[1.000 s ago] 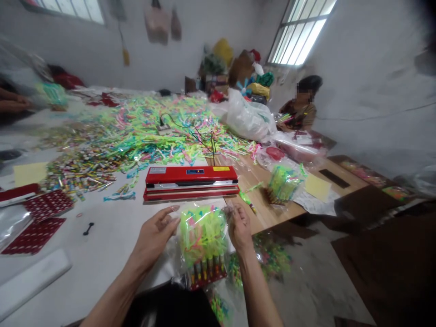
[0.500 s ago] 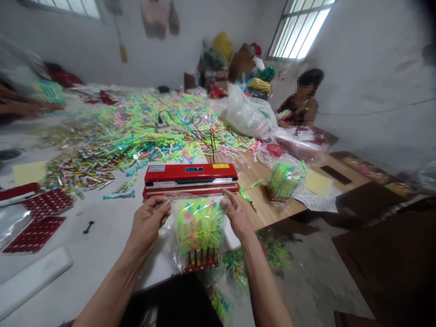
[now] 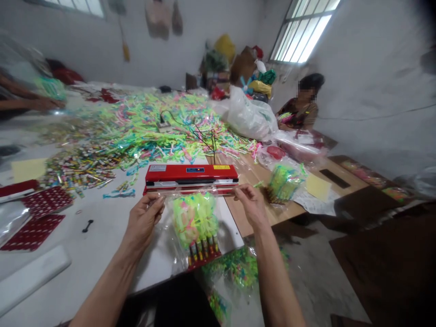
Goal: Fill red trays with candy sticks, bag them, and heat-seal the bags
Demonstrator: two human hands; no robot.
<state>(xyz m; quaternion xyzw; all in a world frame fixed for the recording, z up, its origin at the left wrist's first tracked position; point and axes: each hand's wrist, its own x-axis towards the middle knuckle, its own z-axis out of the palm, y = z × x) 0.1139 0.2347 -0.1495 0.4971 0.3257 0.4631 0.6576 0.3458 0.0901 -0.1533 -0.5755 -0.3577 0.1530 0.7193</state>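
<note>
A clear plastic bag (image 3: 195, 222) of neon green and pink strips, with a row of small tubes at its bottom, lies at the table's front edge. Its top edge reaches the front of a red sealing machine (image 3: 190, 172). My left hand (image 3: 145, 218) pinches the bag's upper left corner. To the right of the bag, my right hand (image 3: 250, 204) is near the machine's right end, its fingers curled and apart from the bag, thumb and forefinger close together; nothing shows between them.
Loose neon strips (image 3: 153, 122) and small tubes (image 3: 81, 168) cover the table behind. A filled bag (image 3: 286, 181) stands at right beside yellow paper (image 3: 318, 186). A person (image 3: 303, 104) sits at back right; another person's hands (image 3: 44, 103) are at far left.
My right hand has moved right, off the bag's upper right corner. The bag has shifted slightly left and up, and tilted. My left hand has moved slightly left.
</note>
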